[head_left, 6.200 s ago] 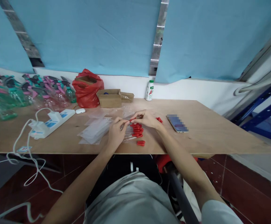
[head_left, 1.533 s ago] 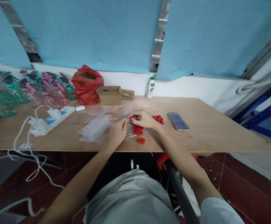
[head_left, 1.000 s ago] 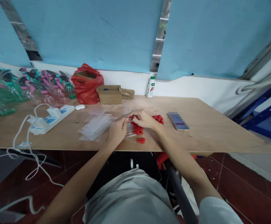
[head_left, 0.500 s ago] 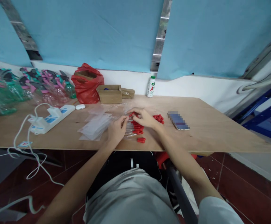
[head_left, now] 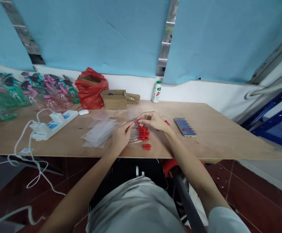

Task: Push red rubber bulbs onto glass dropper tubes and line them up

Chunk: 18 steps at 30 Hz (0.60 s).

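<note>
At a plywood worktop (head_left: 216, 142) whose left end runs out of frame, a seated person works near the front edge. The left hand (head_left: 120, 137) and right hand (head_left: 154, 121) pinch opposite ends of one dropper (head_left: 134, 123), a thin clear tube, hard to make out, with a red bulb. More red-capped droppers (head_left: 142, 136) lie just below, beside clear bags (head_left: 98, 132).

Both hands (head_left: 136, 129) pinch one red-capped dropper (head_left: 134, 123) above the dropper row (head_left: 141, 135).
</note>
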Tool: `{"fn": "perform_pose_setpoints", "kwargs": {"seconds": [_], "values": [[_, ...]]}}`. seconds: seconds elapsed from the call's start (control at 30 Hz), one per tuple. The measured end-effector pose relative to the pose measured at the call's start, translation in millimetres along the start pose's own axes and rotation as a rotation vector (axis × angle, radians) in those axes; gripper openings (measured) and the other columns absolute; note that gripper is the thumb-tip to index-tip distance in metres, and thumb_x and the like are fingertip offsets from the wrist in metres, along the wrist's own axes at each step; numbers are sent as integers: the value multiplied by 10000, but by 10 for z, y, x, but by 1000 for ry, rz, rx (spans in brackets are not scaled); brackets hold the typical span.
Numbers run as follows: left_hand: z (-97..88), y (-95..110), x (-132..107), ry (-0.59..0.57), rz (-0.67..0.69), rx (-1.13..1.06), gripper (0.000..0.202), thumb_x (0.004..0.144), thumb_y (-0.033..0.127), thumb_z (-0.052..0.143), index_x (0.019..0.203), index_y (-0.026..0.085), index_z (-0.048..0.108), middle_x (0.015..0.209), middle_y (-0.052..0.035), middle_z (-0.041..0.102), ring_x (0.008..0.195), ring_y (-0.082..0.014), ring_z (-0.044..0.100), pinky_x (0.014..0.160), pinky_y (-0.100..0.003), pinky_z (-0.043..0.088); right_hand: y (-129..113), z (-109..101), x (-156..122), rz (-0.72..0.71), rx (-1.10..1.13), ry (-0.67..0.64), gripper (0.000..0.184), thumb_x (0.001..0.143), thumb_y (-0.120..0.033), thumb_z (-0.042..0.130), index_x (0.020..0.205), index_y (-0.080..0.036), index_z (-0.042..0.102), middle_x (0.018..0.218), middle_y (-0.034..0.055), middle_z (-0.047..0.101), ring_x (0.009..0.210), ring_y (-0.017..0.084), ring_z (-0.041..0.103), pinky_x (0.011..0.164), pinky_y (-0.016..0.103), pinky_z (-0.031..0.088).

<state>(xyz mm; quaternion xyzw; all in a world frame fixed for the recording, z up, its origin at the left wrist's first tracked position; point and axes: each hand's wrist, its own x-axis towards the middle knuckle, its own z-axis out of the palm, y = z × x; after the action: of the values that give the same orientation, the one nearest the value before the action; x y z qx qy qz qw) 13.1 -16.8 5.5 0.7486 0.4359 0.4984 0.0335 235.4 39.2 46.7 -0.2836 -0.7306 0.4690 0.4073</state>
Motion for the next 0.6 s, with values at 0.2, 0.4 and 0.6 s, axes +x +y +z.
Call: {"fn": "perform_pose_setpoints", "kwargs": {"seconds": [0.2,0.4,0.6], "values": [[4,5,-4,3,0,-12,323,1082,375,525,1134,220,804,976,-71,783,835,-200,708,803,-333,539,-34,9,-16,-5,49,-9,341,813,-394,885,1019,-142,782,837,58,804,753,157,754,762,291,618],[9,29,-12,-24,-23,-74,336,1091,400,498,1132,243,792,1102,-65,813,973,-215,754,876,-348,570,-146,-25,-59,-15,20,-40,364,821,-371,879,1103,-155,800,886,64,818,749,160,753,768,310,635],[19,15,-22,-47,-15,-114,300,1080,392,531,1140,251,789,1133,-57,813,1021,-221,760,918,-359,580,-166,-34,-79,4,7,-18,340,791,-383,902,1010,-134,828,844,82,818,732,174,769,749,312,650]]}}
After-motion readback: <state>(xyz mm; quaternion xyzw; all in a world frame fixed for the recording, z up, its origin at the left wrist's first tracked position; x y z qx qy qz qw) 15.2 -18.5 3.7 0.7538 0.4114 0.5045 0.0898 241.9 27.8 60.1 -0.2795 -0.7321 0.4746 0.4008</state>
